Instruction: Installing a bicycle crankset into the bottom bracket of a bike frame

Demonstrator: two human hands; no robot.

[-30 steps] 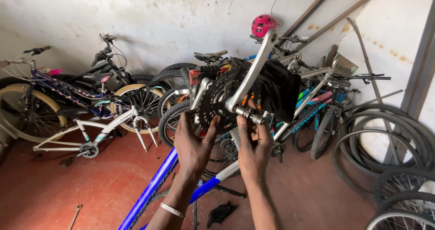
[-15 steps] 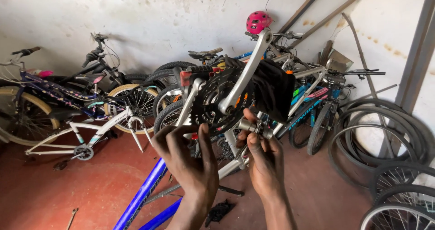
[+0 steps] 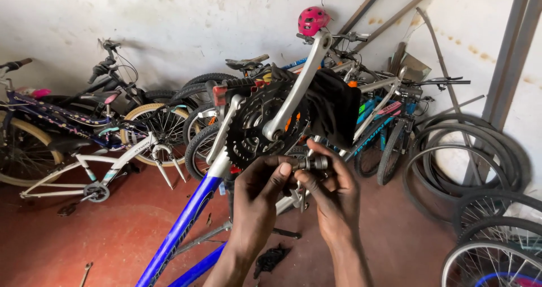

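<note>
The short metal axle (image 3: pixel 314 163) lies crosswise, left to right, pinched by both the left hand (image 3: pixel 261 190) and the right hand (image 3: pixel 334 192), just below the chainring (image 3: pixel 257 130).

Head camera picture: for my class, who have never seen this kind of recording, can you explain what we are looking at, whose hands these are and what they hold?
The camera sits on a person's head and looks down at their own bare hands. The left hand and right hand together pinch a small metal part, just under a black toothed chainring with a silver crank arm. These belong to a blue bicycle frame. Behind, other bicycles stand on the red floor, with loose tyres at the wall and a pink helmet.
</note>
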